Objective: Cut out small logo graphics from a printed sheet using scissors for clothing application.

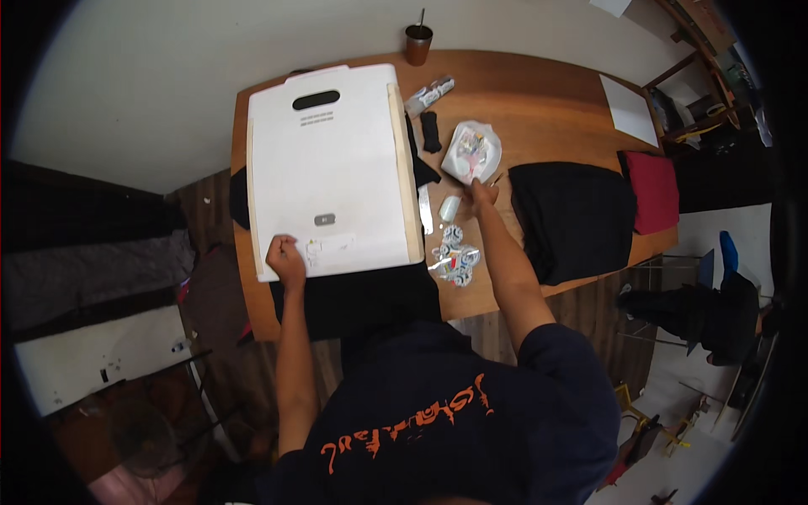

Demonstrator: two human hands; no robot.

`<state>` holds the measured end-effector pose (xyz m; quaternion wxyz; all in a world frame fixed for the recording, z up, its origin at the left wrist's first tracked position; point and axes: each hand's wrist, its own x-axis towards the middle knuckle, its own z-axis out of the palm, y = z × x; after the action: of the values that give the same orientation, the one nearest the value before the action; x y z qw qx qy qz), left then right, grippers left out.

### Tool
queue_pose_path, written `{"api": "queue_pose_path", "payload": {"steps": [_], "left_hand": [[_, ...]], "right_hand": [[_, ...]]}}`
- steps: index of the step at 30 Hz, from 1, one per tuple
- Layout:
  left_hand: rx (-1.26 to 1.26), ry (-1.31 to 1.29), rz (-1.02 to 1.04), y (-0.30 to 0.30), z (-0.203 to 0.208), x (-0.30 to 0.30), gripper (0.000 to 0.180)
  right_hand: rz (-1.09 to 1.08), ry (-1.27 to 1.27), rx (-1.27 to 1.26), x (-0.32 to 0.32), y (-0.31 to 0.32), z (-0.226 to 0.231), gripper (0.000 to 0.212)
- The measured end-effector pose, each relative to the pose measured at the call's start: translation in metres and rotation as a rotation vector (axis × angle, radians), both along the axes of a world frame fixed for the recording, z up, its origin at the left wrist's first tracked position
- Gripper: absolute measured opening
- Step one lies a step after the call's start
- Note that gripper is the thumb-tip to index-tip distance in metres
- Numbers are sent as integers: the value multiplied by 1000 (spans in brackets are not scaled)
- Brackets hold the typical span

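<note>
A large white board [332, 185] with an oval slot at its far end and tape along its sides lies over black cloth [362, 303]. On the board's near left corner rests my left hand [287, 259], its fingers curled closed. Anything pinched in them is too small to make out. My right arm stretches past the board, and my right hand [484, 192] touches the near rim of a white tub [459, 151] with small colourful pieces inside. Its fingertips are partly hidden there. Nearby are a pale spool-like roll [450, 209] and a cluster of round patterned stickers or labels [456, 257].
A folded black cloth pile [572, 223] and a red cloth [652, 192] lie at the table's right. A brown cup [417, 44], a clear plastic packet [430, 95] and a small black bundle [431, 132] are farther back. White paper [629, 109] lies far right.
</note>
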<state>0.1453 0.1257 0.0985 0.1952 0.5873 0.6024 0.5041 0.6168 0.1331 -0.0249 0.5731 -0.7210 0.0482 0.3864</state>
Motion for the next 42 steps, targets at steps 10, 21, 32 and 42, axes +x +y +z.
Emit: {"api": "queue_pose_path", "payload": {"steps": [10, 21, 32, 42], "left_hand": [[9, -2, -26, 5, 11, 20, 16], [13, 12, -53, 1, 17, 17, 19], [11, -63, -77, 1, 8, 15, 17], [12, -64, -99, -1, 10, 14, 20]], "right_hand": [[31, -132, 329, 5, -58, 68, 30], [412, -6, 436, -183, -115, 213, 41], [728, -273, 453, -214, -134, 154, 39], [517, -689, 187, -112, -112, 107, 27]]}}
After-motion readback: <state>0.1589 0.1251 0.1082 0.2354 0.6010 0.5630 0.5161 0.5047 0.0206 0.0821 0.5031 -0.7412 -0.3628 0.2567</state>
